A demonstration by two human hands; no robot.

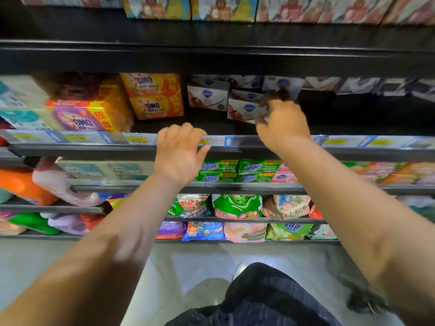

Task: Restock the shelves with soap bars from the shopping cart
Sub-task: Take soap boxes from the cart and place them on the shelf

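Under right hand (282, 121): white-and-red soap box (242, 109), pinched at its end, beside soap boxes already stacked (207, 97) to its left. Left hand (179, 151) loose, holding nothing, at price rail (131, 140). Shelf (353, 114) right of right hand looks unfilled; cart unseen

To your left you see orange-and-yellow OMO boxes (155, 96) stacked two high, with a purple OMO pack (77, 118) further left. Lower down, an orange container (21, 184) sits far left; bright pouches (236, 205) stand in rows.
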